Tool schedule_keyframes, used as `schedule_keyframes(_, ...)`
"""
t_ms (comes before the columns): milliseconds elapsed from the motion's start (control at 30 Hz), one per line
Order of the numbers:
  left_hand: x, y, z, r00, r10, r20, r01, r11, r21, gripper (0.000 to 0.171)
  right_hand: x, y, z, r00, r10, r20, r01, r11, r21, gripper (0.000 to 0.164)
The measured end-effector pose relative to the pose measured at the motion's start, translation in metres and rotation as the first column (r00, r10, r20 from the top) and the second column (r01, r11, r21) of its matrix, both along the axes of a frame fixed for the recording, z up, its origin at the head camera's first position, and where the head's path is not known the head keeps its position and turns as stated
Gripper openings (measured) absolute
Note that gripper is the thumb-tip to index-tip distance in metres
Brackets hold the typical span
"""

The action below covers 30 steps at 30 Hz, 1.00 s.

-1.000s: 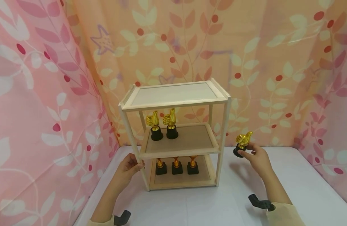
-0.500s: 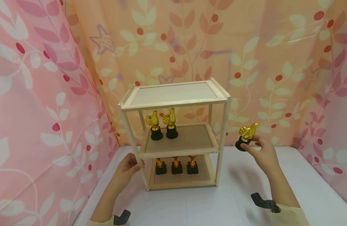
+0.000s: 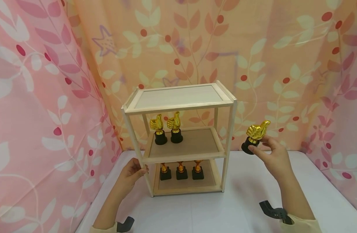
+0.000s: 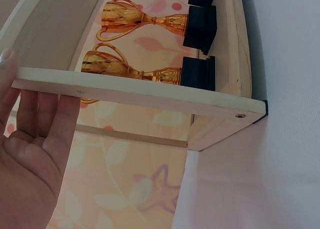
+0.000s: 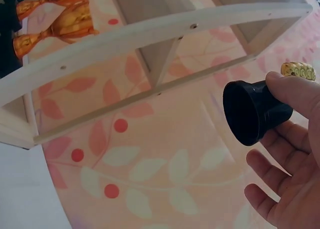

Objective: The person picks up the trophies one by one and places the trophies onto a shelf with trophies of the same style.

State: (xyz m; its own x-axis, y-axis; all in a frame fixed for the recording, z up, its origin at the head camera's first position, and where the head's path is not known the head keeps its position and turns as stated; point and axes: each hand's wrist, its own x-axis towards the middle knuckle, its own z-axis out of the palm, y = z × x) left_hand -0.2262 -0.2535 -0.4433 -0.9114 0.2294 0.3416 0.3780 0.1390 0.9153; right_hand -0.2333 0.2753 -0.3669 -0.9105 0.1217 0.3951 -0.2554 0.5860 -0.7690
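Observation:
My right hand (image 3: 275,160) pinches a gold thumbs-up trophy (image 3: 257,131) by its black base, in the air right of the shelf rack. The trophy leans a little, and the right wrist view shows the hollow underside of its base (image 5: 242,114). My left hand (image 3: 133,171) grips the left front post (image 4: 140,91) of the pale wooden rack (image 3: 181,158). Two matching thumbs-up trophies, one (image 3: 158,129) left of the other (image 3: 175,127), stand upright on the middle shelf's left half. On the bottom shelf three gold cup trophies (image 4: 165,21) on black square bases stand in a row.
The rack's top shelf (image 3: 178,96) is a flat framed panel. A white cloth covers the table (image 3: 193,213). Patterned curtains (image 3: 283,64) hang behind and at both sides. Black wrist mounts (image 3: 273,212) sit at the cuffs.
My right hand has lifted the thumbs-up trophy higher and drawn it slightly to the right, away from the rack. The left hand stays on the post.

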Motion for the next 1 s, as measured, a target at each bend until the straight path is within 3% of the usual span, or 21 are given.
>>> schedule_keyframes(567,-0.001,0.000,0.000,1.000,0.000,-0.001,0.000,1.000,-0.013,0.025,0.028,-0.020,0.019,0.995,0.057,-0.087,-0.062,0.997,-0.054,0.056)
schedule_keyframes(1000,0.000,0.000,0.000,1.000,0.002,0.001,-0.002,1.000,-0.006,0.025,0.045,-0.037,0.029,0.971,0.129,-0.201,-0.142,0.988,-0.052,0.044)
